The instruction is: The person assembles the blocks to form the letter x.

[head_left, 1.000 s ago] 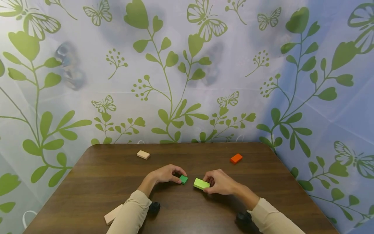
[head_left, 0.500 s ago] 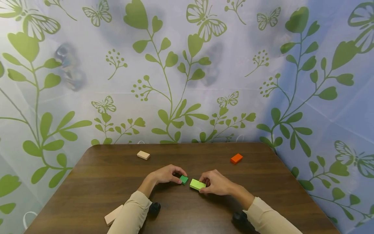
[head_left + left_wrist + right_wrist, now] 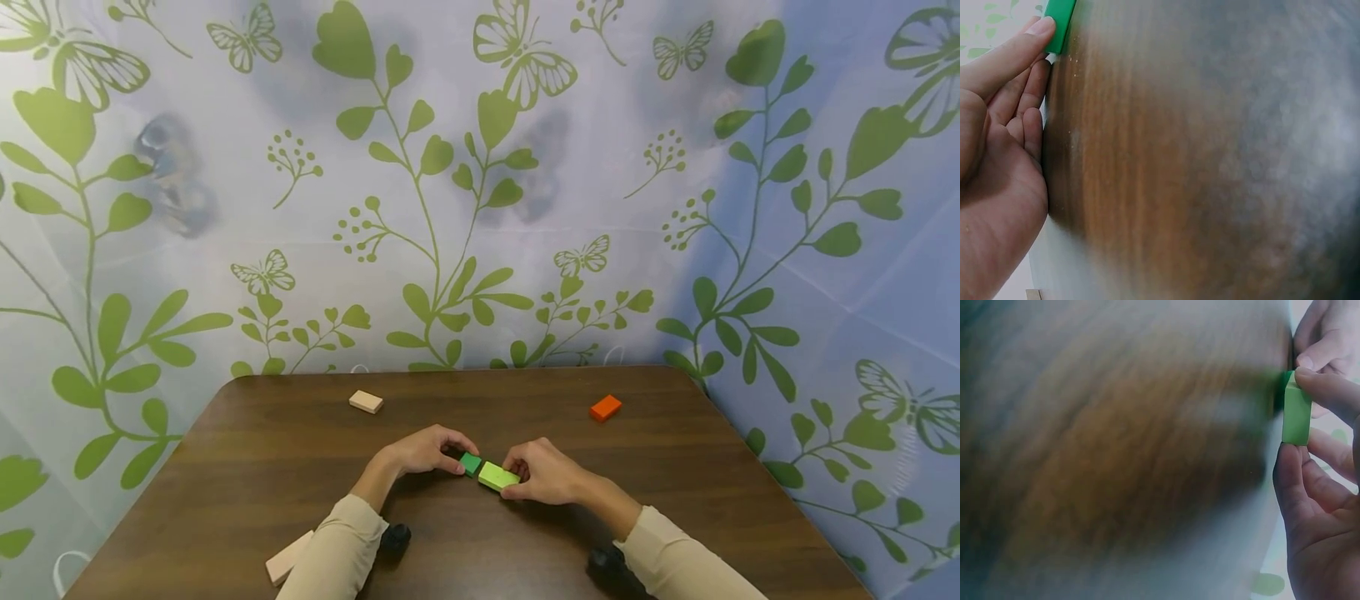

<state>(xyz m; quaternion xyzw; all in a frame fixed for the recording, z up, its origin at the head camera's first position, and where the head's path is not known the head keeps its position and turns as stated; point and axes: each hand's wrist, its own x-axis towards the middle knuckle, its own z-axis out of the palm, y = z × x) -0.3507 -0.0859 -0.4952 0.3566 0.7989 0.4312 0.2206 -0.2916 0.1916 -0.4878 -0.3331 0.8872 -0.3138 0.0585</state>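
Observation:
Near the middle of the table, my left hand [image 3: 427,451] pinches a dark green block [image 3: 470,463] between thumb and fingers. The left wrist view shows my thumb against the side of that green block [image 3: 1060,25]. My right hand [image 3: 550,473] grips a lime green block [image 3: 498,477] by its right part. In the right wrist view the lime block [image 3: 1297,415] sits between thumb and fingers, with the left hand [image 3: 1329,337] just behind it. The two blocks lie almost end to end; whether they touch is too small to tell.
On the brown wooden table [image 3: 300,458], a pale wooden block [image 3: 366,402] lies at the back left and an orange block [image 3: 605,407] at the back right. Another pale block [image 3: 288,558] lies partly under the left sleeve [image 3: 337,546]. A leaf-patterned curtain [image 3: 450,183] hangs behind.
My right hand has slid the lime green block leftward, closing most of the gap to the dark green block. The left hand has stayed in place with its block.

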